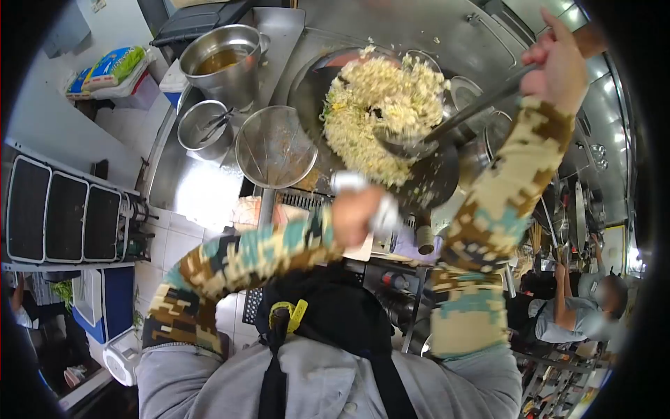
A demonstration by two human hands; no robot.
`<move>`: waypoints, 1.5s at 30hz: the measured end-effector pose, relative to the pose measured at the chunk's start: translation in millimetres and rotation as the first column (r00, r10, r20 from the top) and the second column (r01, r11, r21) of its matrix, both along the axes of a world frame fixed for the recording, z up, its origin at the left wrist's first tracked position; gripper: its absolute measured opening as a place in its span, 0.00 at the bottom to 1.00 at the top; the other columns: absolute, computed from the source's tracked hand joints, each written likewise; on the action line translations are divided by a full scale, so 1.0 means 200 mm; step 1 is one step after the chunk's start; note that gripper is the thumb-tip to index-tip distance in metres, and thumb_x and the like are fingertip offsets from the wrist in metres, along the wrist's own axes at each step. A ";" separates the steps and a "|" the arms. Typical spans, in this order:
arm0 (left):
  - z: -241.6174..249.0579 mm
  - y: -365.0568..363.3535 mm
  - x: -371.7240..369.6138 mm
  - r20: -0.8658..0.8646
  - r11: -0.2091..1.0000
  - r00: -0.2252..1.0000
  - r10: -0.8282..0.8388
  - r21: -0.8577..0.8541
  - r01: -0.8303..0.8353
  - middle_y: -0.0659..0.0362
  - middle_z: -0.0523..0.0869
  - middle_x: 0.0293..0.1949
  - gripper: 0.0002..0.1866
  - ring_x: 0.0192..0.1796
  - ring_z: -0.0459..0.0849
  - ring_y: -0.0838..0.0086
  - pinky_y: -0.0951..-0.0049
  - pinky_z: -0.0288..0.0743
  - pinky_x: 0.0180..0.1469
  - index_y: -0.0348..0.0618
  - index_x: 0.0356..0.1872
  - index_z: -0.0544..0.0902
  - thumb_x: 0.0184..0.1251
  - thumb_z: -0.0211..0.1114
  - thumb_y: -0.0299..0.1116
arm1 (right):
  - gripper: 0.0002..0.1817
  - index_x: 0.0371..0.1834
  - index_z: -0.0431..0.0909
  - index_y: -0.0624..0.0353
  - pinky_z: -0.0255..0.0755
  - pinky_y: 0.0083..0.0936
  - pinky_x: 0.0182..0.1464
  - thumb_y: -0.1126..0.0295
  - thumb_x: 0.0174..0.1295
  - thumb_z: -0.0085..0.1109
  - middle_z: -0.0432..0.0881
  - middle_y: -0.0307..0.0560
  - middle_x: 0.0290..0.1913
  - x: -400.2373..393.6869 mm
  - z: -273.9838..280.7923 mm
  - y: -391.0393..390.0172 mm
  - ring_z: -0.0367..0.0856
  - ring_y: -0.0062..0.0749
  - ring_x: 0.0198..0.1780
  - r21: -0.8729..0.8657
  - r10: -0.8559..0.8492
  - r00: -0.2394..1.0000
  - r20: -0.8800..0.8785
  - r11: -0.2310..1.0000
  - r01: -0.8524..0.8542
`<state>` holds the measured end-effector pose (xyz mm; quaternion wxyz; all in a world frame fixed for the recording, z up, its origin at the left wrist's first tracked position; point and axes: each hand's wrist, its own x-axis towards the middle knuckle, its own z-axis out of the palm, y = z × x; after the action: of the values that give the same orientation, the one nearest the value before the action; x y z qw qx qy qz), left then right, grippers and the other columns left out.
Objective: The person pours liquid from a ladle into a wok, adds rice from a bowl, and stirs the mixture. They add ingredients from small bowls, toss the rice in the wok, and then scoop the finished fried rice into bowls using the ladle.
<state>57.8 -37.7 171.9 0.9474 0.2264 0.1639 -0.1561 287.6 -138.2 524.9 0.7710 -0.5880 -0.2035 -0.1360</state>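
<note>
My right hand is closed around the long handle of a metal ladle, whose bowl dips into the rice. Fried rice with bits of egg and green fills a dark wok, and some grains are in the air above its far side. At the wok's near edge my left hand, smeared by motion, is closed on a white cloth. Whether the wok's handle or rim is inside the cloth is hidden.
Left of the wok lie a round wire strainer, a small metal pot with utensils and a larger pot of brownish liquid. A wooden handle end sticks out near my left hand. Another person is at far right.
</note>
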 end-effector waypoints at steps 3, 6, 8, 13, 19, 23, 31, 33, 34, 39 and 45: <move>0.19 0.00 0.20 -0.214 0.969 0.945 0.247 0.050 -0.242 0.50 0.79 0.25 0.06 0.27 0.83 0.64 0.60 0.83 0.31 0.29 0.31 0.75 0.59 0.57 0.24 | 0.09 0.40 0.78 0.65 0.67 0.24 0.22 0.73 0.59 0.57 0.61 0.34 0.13 -0.21 -0.35 0.30 0.64 0.23 0.16 -0.101 -0.284 0.959 0.012 0.954 0.283; -0.09 -0.15 0.00 -0.253 0.915 0.928 0.274 0.366 -0.171 0.50 0.80 0.27 0.04 0.24 0.82 0.63 0.63 0.83 0.27 0.31 0.31 0.76 0.57 0.55 0.22 | 0.06 0.33 0.75 0.65 0.67 0.25 0.21 0.73 0.58 0.58 0.66 0.35 0.13 0.00 -0.33 0.34 0.68 0.24 0.17 -0.046 -0.275 0.959 -0.066 0.961 0.273; 0.17 -0.14 -0.14 -0.292 0.915 0.922 0.254 0.382 -0.131 0.51 0.81 0.26 0.05 0.24 0.82 0.63 0.65 0.79 0.25 0.31 0.32 0.77 0.57 0.58 0.23 | 0.09 0.29 0.73 0.64 0.68 0.25 0.21 0.71 0.55 0.62 0.69 0.38 0.14 0.40 -0.16 0.03 0.73 0.25 0.18 -0.044 -0.021 0.997 0.078 0.999 0.024; 0.18 -0.02 0.18 -0.228 0.961 0.943 0.243 0.190 -0.202 0.48 0.81 0.36 0.11 0.32 0.84 0.60 0.58 0.82 0.36 0.29 0.42 0.73 0.64 0.58 0.28 | 0.10 0.38 0.77 0.64 0.72 0.26 0.28 0.70 0.55 0.62 0.68 0.37 0.18 -0.06 -0.36 0.31 0.71 0.27 0.20 -0.167 -0.242 0.970 -0.023 0.958 0.234; 0.22 -0.10 -0.13 -0.276 0.923 0.944 0.182 0.378 -0.068 0.49 0.83 0.44 0.14 0.36 0.86 0.64 0.63 0.84 0.39 0.27 0.50 0.74 0.66 0.55 0.25 | 0.10 0.43 0.80 0.63 0.72 0.27 0.30 0.73 0.60 0.56 0.68 0.35 0.22 0.50 -0.14 0.06 0.71 0.26 0.22 -0.072 0.026 0.999 -0.029 0.997 -0.028; 0.40 0.08 0.05 0.232 0.702 0.972 0.038 0.686 -0.191 0.50 0.85 0.39 0.09 0.32 0.84 0.65 0.65 0.77 0.29 0.34 0.41 0.78 0.67 0.55 0.28 | 0.13 0.48 0.79 0.64 0.72 0.25 0.26 0.74 0.61 0.55 0.71 0.37 0.22 0.21 -0.17 0.05 0.72 0.25 0.22 -0.208 0.092 0.991 0.097 0.976 -0.070; -0.12 -0.11 -0.01 -0.066 0.847 0.891 0.449 0.351 -0.400 0.49 0.85 0.35 0.10 0.30 0.85 0.65 0.61 0.80 0.29 0.29 0.38 0.79 0.57 0.52 0.20 | 0.05 0.32 0.75 0.59 0.68 0.25 0.23 0.72 0.60 0.60 0.67 0.36 0.17 0.41 -0.36 0.10 0.66 0.23 0.17 0.000 0.169 0.982 -0.079 0.985 -0.170; 0.16 0.01 0.08 -0.176 0.917 0.931 0.320 0.304 -0.258 0.50 0.85 0.31 0.09 0.25 0.83 0.65 0.62 0.78 0.26 0.30 0.34 0.81 0.57 0.52 0.21 | 0.05 0.34 0.75 0.59 0.69 0.26 0.25 0.70 0.61 0.60 0.64 0.36 0.17 0.25 -0.37 0.25 0.62 0.23 0.17 -0.134 0.181 0.974 -0.137 0.971 -0.200; 0.22 0.08 0.16 -0.231 0.943 0.940 0.249 0.278 -0.182 0.50 0.85 0.29 0.09 0.22 0.82 0.65 0.63 0.77 0.24 0.30 0.33 0.82 0.57 0.53 0.22 | 0.05 0.35 0.76 0.58 0.69 0.27 0.26 0.70 0.61 0.59 0.62 0.35 0.17 0.16 -0.35 0.29 0.60 0.24 0.17 -0.195 0.183 0.968 -0.170 0.957 -0.215; -0.01 0.15 0.51 -0.092 0.888 0.938 0.334 0.365 -0.280 0.52 0.81 0.24 0.07 0.24 0.83 0.64 0.63 0.78 0.23 0.32 0.31 0.78 0.61 0.57 0.28 | 0.08 0.36 0.77 0.59 0.72 0.27 0.29 0.66 0.62 0.59 0.73 0.41 0.26 0.07 -0.14 0.07 0.73 0.24 0.24 -0.135 0.142 0.983 0.118 0.983 -0.126; 0.04 0.22 0.56 -0.220 0.935 0.938 0.267 0.293 -0.198 0.52 0.83 0.32 0.09 0.28 0.84 0.62 0.56 0.84 0.31 0.32 0.36 0.79 0.60 0.61 0.30 | 0.11 0.38 0.79 0.59 0.73 0.24 0.28 0.63 0.61 0.58 0.80 0.47 0.37 0.25 -0.43 0.51 0.81 0.24 0.31 -0.356 -0.157 0.988 -0.003 0.923 0.146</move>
<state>169.5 6.3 180.0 0.8908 0.3086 0.3304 -0.0465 336.9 -36.2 438.1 0.6426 -0.7333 -0.1663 -0.1470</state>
